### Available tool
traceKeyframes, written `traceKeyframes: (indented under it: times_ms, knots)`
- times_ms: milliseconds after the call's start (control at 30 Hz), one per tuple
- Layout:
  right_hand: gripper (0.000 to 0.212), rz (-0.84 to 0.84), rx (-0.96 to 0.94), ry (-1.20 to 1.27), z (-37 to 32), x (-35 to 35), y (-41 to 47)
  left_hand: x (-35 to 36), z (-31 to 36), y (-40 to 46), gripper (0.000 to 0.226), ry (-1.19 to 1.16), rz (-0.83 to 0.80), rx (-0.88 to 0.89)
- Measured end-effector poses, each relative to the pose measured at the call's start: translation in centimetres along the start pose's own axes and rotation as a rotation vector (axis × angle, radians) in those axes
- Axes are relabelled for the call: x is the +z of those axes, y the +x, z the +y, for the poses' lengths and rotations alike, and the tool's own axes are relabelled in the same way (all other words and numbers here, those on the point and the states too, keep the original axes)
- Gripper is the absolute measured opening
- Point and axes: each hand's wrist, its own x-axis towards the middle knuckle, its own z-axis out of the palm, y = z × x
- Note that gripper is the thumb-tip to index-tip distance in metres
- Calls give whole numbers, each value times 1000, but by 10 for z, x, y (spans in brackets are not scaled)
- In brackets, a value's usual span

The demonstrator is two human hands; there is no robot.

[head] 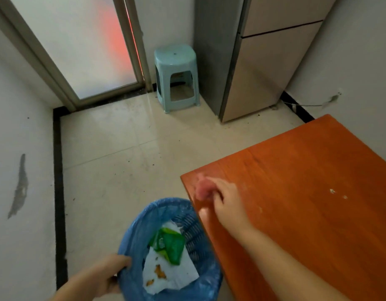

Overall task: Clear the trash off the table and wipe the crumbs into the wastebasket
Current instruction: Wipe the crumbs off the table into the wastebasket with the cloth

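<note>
right hand (225,197) at the near left corner of the orange desk (307,192), fingers curled round a blurred pink cloth (201,187) pressed to the wood close to the edge. left hand (105,276) low in view, fingers hooked over the rim of the wastebasket (131,242), gripping it. basket lined with a blue bag, held just beside and below the desk edge, under the corner where the cloth sits. inside it: a crumpled white paper napkin (172,276) with orange-brown crumbs stuck on it, and a green wrapper (170,244) lying on top. a few pale crumbs (332,191) on the desk surface, well to the right of the cloth. light blue plastic stool (176,77) against the far wall, between a frosted glass door (83,46) and a beige fridge (268,61). tiled floor (126,153) speckled with dark bits.
</note>
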Motion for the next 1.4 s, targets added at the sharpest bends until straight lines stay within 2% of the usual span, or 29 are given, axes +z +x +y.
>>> traceKeyframes:
  times_ms: [100,133,233,300,367,467,533,600,667,733,800,900,1067,1167,1233,1400]
  knots:
    - [39,262,213,-217,26,-55,69,-7,3,-9,18,-18,-46,-38]
    - [39,294,275,-264,34,-68,85,-7,3,-11,19,-9,-32,-37]
    - [39,237,433,-380,43,-56,89,-9,4,-19,16,-1,-13,-28]
    - [41,172,360,-377,28,-29,79,-10,5,-28,12,-16,-9,-17]
    - [40,45,186,-330,7,7,59,-10,4,-29,11,-35,14,8]
    - [37,-239,-39,-221,-37,51,15,-10,1,-33,22,-46,31,34]
    - [35,-356,-127,-141,-50,61,-1,-10,1,-36,30,-46,47,47]
    - [35,-274,-133,-116,-52,53,3,-12,2,-39,28,-50,57,69]
    - [37,-63,-54,-149,-40,33,17,-17,3,-42,27,-65,60,83]
    - [38,43,43,-255,-20,9,27,-23,3,-47,26,-82,67,96]
    - [40,-13,97,-381,-1,-5,27,-31,2,-50,24,-122,80,108]
    - [42,-108,107,-436,10,-9,25,-48,3,-52,24,-208,105,136]
    - [54,-136,211,-537,-18,-10,41,-85,14,-50,29,-358,151,183]
    - [58,-100,110,-444,-50,3,56,-105,31,-53,27,-408,184,228]
    - [58,-153,54,-293,-75,21,73,-117,47,-55,24,-428,177,263]
    - [58,-335,180,37,-122,78,127,-150,99,-50,24,-420,88,322]
